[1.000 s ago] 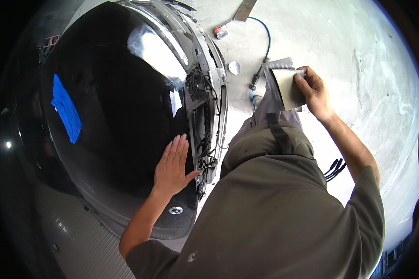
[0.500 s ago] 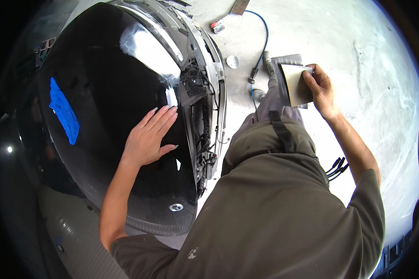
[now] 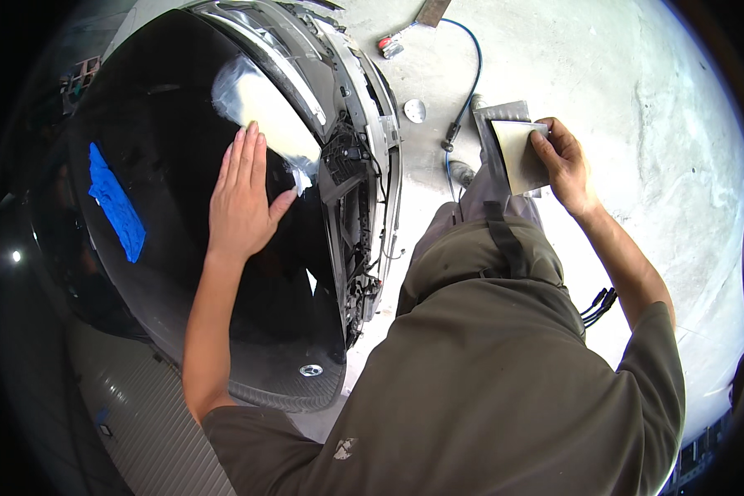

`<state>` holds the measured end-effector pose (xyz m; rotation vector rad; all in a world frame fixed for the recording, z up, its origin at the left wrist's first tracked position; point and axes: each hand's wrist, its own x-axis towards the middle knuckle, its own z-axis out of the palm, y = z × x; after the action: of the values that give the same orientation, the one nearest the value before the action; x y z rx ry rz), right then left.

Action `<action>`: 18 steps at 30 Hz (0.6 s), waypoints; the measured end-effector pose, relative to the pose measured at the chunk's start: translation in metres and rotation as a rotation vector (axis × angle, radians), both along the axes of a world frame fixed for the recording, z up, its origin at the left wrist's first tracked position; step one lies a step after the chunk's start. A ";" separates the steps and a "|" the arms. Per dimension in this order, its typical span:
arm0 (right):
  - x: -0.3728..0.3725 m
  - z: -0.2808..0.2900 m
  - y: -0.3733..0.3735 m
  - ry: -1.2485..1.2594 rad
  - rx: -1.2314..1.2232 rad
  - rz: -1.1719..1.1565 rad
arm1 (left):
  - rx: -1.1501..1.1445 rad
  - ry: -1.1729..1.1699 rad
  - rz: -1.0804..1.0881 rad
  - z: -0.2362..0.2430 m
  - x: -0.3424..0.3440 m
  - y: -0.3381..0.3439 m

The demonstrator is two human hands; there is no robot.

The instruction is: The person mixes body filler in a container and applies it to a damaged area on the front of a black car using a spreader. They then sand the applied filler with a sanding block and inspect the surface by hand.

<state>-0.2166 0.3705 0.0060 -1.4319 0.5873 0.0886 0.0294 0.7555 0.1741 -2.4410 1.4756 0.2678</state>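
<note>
My left hand (image 3: 241,197) lies flat on the glossy black car hood (image 3: 198,322), fingers straight and the thumb spread. Its fingertips reach the lower left edge of a pale, whitish patch (image 3: 274,116) on the hood. My right hand (image 3: 569,165), off to the right over the floor, pinches a thin rectangular tan sheet (image 3: 521,161) by its edge, thumb on top. Behind that sheet is a grey translucent flat piece (image 3: 504,112); whether the same hand grips it too, I cannot tell.
A blue crumpled cloth (image 3: 117,202) rests on the hood's left side. Exposed front-end parts and wiring (image 3: 360,248) line its right edge. On the floor are a blue hose (image 3: 478,62), a red-and-silver tool (image 3: 390,45) and a white round disc (image 3: 415,111).
My left hand has slid forward and slightly left over the hood, from below the pale patch to its edge. The right hand keeps its hold on the sheet, nearly still.
</note>
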 end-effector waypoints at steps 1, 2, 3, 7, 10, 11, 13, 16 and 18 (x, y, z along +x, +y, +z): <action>0.004 0.000 -0.003 -0.017 0.015 -0.017 | -0.002 -0.002 0.037 -0.005 -0.007 -0.003; 0.009 -0.001 -0.006 -0.035 0.031 -0.033 | 0.008 0.013 0.046 -0.008 -0.014 -0.003; 0.013 -0.002 -0.008 -0.036 0.046 -0.054 | 0.010 -0.005 0.062 -0.010 -0.022 -0.001; 0.026 -0.004 -0.003 -0.006 0.058 0.002 | 0.061 0.094 0.057 -0.009 -0.039 0.011; 0.032 -0.002 0.003 -0.030 0.112 0.021 | 0.120 0.173 0.027 -0.001 -0.047 0.018; 0.033 -0.001 0.003 -0.045 0.116 0.036 | 0.139 0.217 0.026 0.003 -0.052 0.020; 0.034 0.000 0.001 -0.036 0.111 0.018 | 0.242 0.332 -0.024 0.010 -0.065 0.023; 0.033 -0.001 -0.007 -0.029 0.113 -0.037 | 0.366 0.374 -0.135 0.016 -0.068 0.021; 0.033 -0.005 -0.011 -0.011 0.173 -0.081 | 0.321 0.359 -0.168 0.017 -0.051 0.014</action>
<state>-0.1840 0.3591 0.0013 -1.2391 0.6133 0.0654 -0.0216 0.7691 0.1907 -2.0738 1.6172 0.8710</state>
